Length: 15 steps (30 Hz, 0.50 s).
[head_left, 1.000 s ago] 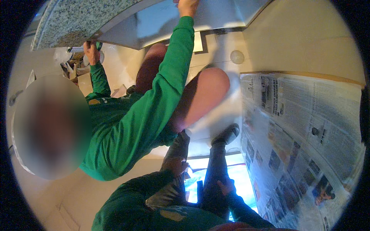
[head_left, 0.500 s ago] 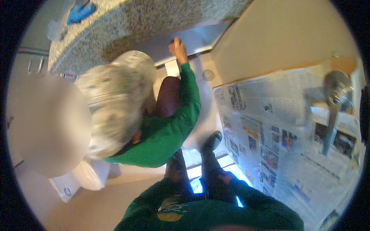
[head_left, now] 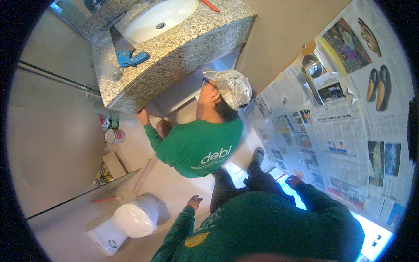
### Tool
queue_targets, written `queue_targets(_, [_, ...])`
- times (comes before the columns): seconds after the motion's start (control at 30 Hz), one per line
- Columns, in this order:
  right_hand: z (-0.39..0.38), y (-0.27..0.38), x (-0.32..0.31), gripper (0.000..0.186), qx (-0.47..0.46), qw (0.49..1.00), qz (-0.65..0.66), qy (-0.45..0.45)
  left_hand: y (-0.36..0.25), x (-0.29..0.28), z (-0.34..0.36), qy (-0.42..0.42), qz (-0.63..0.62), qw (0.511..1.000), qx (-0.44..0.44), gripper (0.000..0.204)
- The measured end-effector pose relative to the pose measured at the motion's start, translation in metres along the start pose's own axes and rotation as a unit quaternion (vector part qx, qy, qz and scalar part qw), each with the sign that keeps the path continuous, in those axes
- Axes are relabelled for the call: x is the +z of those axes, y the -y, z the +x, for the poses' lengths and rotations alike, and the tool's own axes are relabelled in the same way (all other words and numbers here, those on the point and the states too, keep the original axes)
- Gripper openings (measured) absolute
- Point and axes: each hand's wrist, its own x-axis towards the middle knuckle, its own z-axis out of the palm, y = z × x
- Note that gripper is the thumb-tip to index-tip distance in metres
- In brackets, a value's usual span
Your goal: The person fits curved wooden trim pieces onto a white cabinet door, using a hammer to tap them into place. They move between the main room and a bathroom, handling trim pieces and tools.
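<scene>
My left hand (head_left: 194, 202) hangs in the air beside my thigh, near the wrapped toilet (head_left: 136, 217); its fingers are loosely bent and apart, holding nothing. On the other side, my right hand (head_left: 294, 181) is near the door covered in newspaper (head_left: 325, 139), with loose fingers and nothing visible in it. In front of me a person in a green shirt (head_left: 205, 146) and light cap (head_left: 233, 88) crouches under a granite counter (head_left: 174, 56). That person's left hand (head_left: 142, 116) touches the counter's lower edge; the other hand is hidden.
A handsaw with a blue handle (head_left: 131, 58) and a clear plastic item (head_left: 111, 72) lie on the counter beside the white sink (head_left: 163, 19). Paint cans (head_left: 115, 136) and a cardboard box (head_left: 114, 166) stand on the floor at left. A metal lever handle (head_left: 313, 72) juts from the door.
My view has shifted, and the counter top and sink now show. The crouching person's head has moved right, toward the counter's underside. My hands have moved away from my thighs.
</scene>
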Motion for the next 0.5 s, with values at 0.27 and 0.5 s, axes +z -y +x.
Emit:
queue_targets(0.27, [-0.066, -0.007, 0.033, 0.030, -0.066, 0.987, -0.126, 0.071, 0.026, -0.074, 0.001, 0.109, 0.549, 0.807, 0.190, 0.032])
queue_targets(0.5, [-0.076, 0.015, 0.048, 0.024, 0.148, 0.924, 0.352, -0.017, -0.012, -0.079, 0.000, 0.086, 0.382, 0.914, 0.107, 0.055])
